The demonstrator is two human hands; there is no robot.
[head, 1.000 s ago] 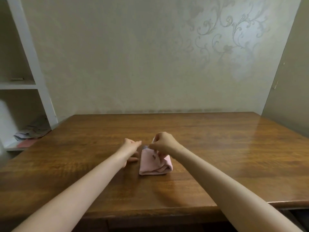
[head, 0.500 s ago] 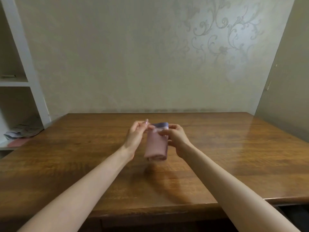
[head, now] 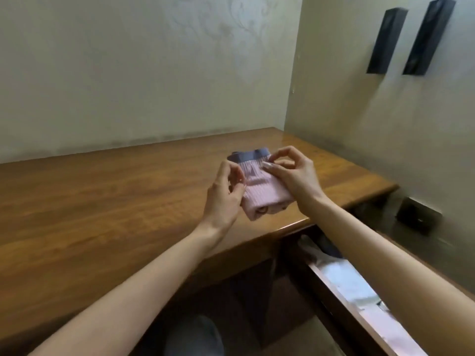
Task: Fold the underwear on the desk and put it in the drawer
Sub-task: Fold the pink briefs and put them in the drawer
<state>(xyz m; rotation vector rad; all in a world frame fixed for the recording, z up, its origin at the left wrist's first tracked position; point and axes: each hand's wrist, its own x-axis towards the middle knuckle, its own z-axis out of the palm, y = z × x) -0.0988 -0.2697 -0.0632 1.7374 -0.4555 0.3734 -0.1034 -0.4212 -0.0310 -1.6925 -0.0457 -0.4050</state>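
The folded pink underwear [head: 259, 195] with a blue-grey waistband is held in the air above the right end of the wooden desk [head: 102, 201]. My left hand [head: 225, 194] grips its left side with curled fingers. My right hand [head: 291, 176] holds its right side, thumb laid across the top of the fabric. Below the desk's right front edge an open drawer [head: 341, 286] shows pale folded cloth inside, partly hidden by my right forearm.
Walls close the desk in at the back and on the right. Two dark oblong fixtures [head: 408, 39] hang on the right wall. A dark box [head: 417, 217] sits low by that wall. My knee [head: 195, 337] shows under the desk edge.
The view has swung right and down, bringing the open drawer into sight. Both hands carried the folded underwear from the desk's middle to above its right front corner.
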